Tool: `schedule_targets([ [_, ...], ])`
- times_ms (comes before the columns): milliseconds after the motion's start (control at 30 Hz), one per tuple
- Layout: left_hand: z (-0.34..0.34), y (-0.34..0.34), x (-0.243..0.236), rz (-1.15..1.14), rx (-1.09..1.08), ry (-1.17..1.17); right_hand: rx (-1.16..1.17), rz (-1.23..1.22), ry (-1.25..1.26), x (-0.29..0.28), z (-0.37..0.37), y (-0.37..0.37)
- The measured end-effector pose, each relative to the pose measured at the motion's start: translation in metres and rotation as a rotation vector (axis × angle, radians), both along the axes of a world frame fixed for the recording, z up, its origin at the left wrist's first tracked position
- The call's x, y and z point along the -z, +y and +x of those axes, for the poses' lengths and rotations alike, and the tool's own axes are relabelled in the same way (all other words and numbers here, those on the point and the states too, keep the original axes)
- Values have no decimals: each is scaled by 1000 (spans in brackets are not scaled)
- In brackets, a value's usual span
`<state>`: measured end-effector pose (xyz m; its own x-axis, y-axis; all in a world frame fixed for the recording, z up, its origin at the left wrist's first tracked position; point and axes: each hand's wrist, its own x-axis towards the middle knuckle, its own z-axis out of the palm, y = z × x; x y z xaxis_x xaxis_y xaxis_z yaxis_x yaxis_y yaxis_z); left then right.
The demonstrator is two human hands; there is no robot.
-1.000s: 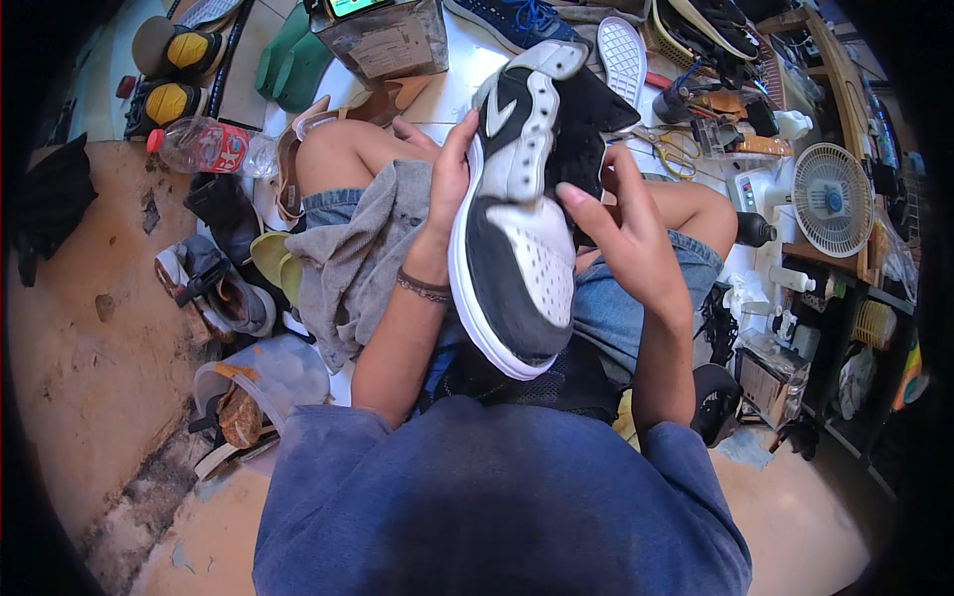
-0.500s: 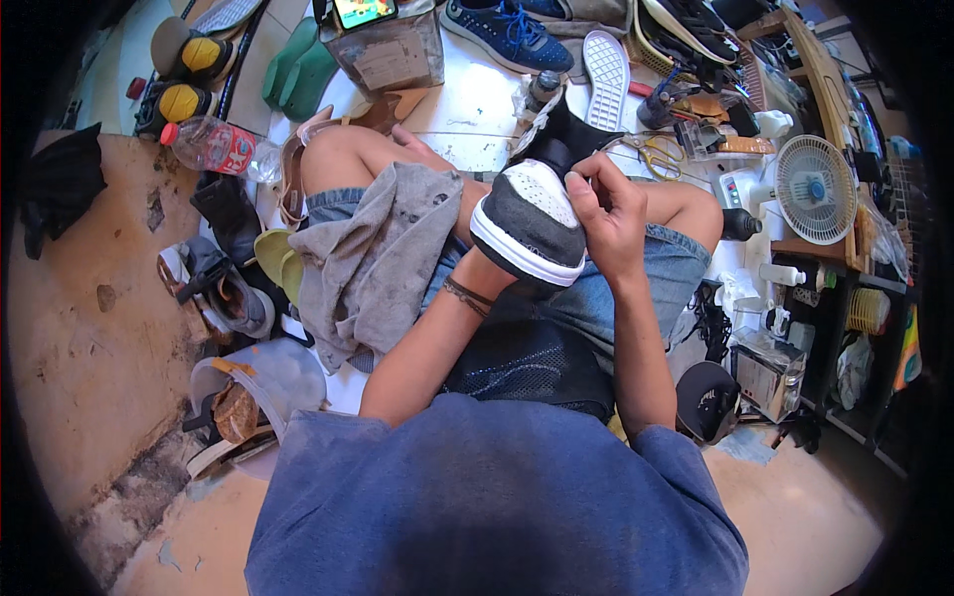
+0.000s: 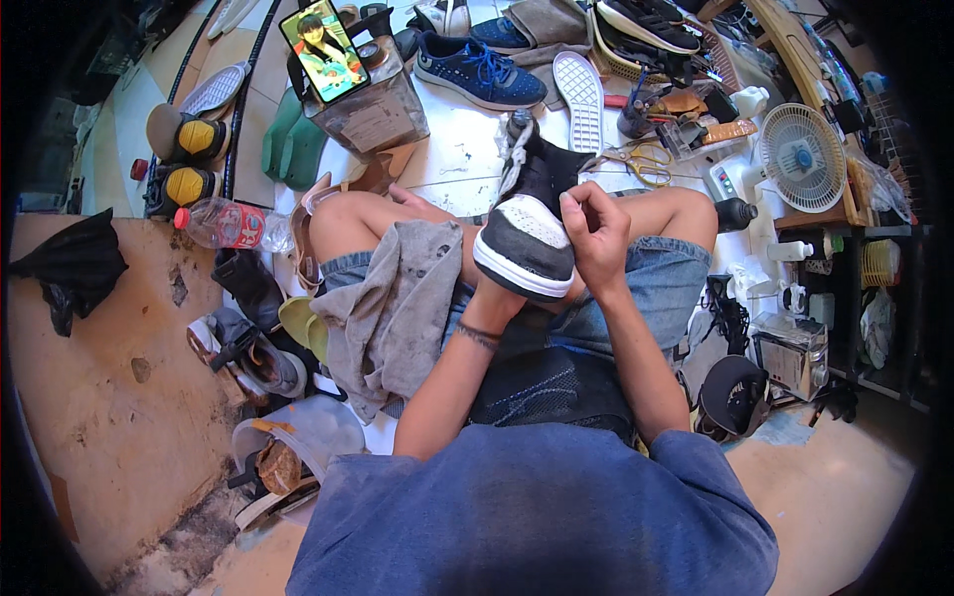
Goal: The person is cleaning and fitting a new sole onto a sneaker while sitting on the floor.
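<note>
Above my lap is a black and white sneaker (image 3: 532,221), its white-edged toe end toward me and its black collar pointing away. My left hand (image 3: 494,305) is closed round it from below at the toe, with part of the fingers hidden beneath the sole. At the sneaker's right side, my right hand (image 3: 600,243) is closed in a pinch, thumb against the curled fingers. Whatever the pinch holds, if anything, is too small to make out. A grey cloth (image 3: 390,303) lies draped over my left thigh.
Beyond my knees stand a metal tin (image 3: 373,114) with a lit phone (image 3: 326,55) on it, a blue sneaker (image 3: 482,74), a loose white sole (image 3: 578,99) and scissors (image 3: 646,164). A plastic bottle (image 3: 238,225) lies at left; a fan (image 3: 803,157) stands at right.
The view has tilted up and shifted, showing more of the phone. The sneaker's black collar shows more now. My left hand still grips the sneaker; my right hand stays pinched beside it.
</note>
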<state>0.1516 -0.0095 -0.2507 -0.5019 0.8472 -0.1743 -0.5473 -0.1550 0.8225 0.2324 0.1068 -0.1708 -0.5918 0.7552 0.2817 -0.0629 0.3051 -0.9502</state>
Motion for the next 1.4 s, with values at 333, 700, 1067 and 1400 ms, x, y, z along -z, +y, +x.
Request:
schedule_targets([
  [333,-23,-15,-66,253,-337,654,-1,-102,-225,-1,10,-21],
  [700,-33,-12,-64,245,-415,653,-390,388,19,-29,-22,3],
  [1067,-31,-6,-81,139,-398,719,-351,346,89,-32,-30,3],
  [1400,-54,-28,-142,229,-147,713,-683,494,-131,-137,-35,34],
])
